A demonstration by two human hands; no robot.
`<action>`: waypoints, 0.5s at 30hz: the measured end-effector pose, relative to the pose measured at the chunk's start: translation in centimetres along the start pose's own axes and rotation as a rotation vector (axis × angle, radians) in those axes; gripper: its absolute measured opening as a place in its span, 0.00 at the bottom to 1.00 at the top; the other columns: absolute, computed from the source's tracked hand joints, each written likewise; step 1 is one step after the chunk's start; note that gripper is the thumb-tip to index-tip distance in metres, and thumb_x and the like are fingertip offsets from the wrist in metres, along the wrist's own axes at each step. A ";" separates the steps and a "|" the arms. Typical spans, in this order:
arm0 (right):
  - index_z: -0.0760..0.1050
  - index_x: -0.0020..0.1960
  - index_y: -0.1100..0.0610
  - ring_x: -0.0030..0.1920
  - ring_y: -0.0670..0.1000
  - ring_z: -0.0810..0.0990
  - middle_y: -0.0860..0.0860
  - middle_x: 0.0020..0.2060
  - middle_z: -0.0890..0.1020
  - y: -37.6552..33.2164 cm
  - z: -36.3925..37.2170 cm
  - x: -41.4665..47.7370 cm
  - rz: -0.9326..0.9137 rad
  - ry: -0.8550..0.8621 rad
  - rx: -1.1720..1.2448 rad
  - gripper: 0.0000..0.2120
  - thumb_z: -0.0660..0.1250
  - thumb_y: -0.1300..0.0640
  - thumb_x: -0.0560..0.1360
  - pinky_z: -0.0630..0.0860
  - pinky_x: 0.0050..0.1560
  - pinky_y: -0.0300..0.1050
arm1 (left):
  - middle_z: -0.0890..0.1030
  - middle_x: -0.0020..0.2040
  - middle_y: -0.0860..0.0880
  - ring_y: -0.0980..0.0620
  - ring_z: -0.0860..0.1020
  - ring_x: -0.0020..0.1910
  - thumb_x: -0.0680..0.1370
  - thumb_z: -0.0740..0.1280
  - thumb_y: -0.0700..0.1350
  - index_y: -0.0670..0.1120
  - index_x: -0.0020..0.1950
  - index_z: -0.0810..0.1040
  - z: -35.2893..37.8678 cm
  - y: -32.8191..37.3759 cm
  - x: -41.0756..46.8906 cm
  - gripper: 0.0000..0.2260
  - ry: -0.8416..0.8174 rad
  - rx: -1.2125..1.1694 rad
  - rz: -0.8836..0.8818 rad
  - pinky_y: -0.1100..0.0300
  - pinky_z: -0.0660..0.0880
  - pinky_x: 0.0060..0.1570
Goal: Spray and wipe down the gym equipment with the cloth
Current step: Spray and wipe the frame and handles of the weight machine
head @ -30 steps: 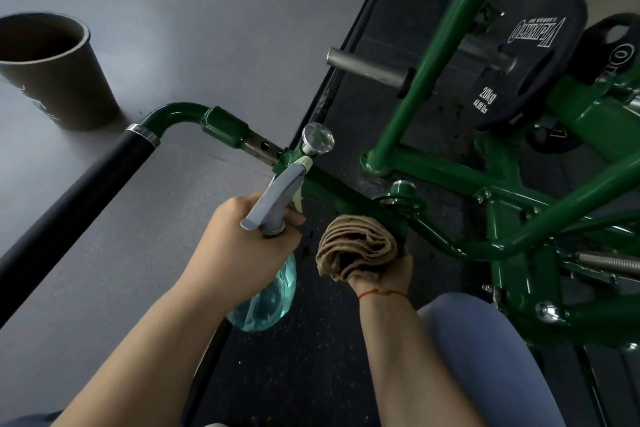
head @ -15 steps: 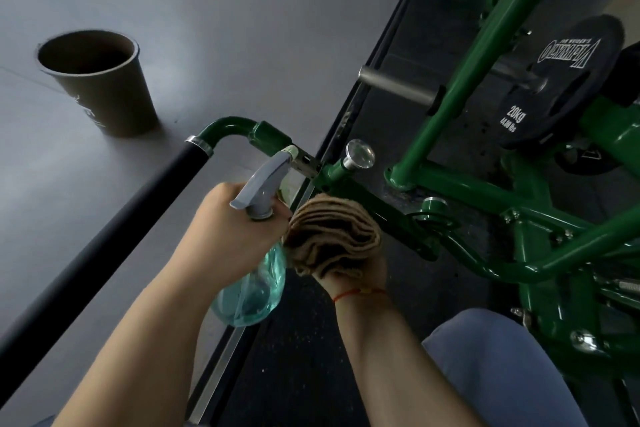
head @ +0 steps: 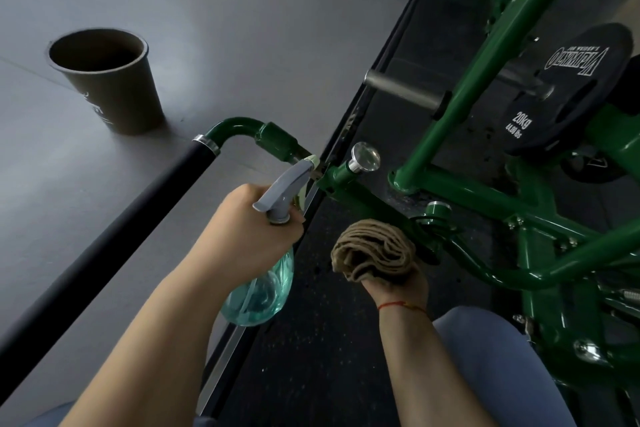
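My left hand (head: 247, 229) grips the neck of a teal spray bottle (head: 263, 288) with a grey trigger head, its nozzle pointing at the joint of the green machine frame (head: 460, 184). My right hand (head: 398, 284) holds a folded tan cloth (head: 375, 253) against the green bar just below the chrome knob (head: 365, 156). A black foam-covered handle (head: 104, 243) runs from the lower left up to a green elbow (head: 239, 126).
A brown paper cup (head: 110, 80) stands on the grey floor at the left. A black 20 kg weight plate (head: 568, 90) hangs on the frame at the upper right. A steel peg (head: 401, 88) sticks out above the black rubber mat (head: 311, 357). My knee (head: 491, 367) is at the bottom.
My right hand has slid the cloth down and right along the green bar, away from the knob. The spray bottle stays in my left hand near the joint. The view has shifted slightly.
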State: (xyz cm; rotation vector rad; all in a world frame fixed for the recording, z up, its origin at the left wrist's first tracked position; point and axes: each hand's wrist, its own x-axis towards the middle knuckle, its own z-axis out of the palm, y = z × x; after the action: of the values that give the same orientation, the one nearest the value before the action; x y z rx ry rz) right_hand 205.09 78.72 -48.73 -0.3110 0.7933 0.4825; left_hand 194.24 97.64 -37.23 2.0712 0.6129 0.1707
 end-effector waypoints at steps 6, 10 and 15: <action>0.77 0.48 0.56 0.41 0.54 0.78 0.55 0.43 0.78 4.1 2.9 -1.2 0.157 -0.144 -0.180 0.08 0.59 0.57 0.74 0.82 0.41 0.52 | 0.79 0.38 0.34 0.49 0.70 0.27 0.76 0.70 0.41 0.36 0.47 0.80 -0.4 -0.5 -0.6 0.07 0.070 0.048 -0.024 0.53 0.69 0.27; 0.80 0.52 0.54 0.49 0.48 0.79 0.53 0.46 0.79 4.6 2.7 -3.2 0.203 -0.138 -0.199 0.13 0.56 0.54 0.83 0.79 0.57 0.43 | 0.80 0.42 0.33 0.48 0.69 0.29 0.75 0.69 0.40 0.36 0.50 0.80 -0.7 -0.8 -0.4 0.08 0.140 0.034 -0.115 0.55 0.67 0.30; 0.78 0.40 0.62 0.27 0.52 0.82 0.56 0.28 0.81 4.7 3.4 -6.4 0.071 -0.134 -0.703 0.15 0.57 0.59 0.80 0.79 0.25 0.41 | 0.75 0.34 0.42 0.48 0.69 0.28 0.73 0.70 0.38 0.42 0.44 0.74 -1.0 -0.5 -0.1 0.05 0.160 0.007 -0.210 0.57 0.67 0.29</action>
State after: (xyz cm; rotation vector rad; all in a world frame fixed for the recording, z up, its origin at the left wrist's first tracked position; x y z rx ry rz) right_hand 200.82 82.32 -42.18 -0.8925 0.4821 0.8356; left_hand 193.63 98.60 -37.11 1.9974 0.9245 0.2136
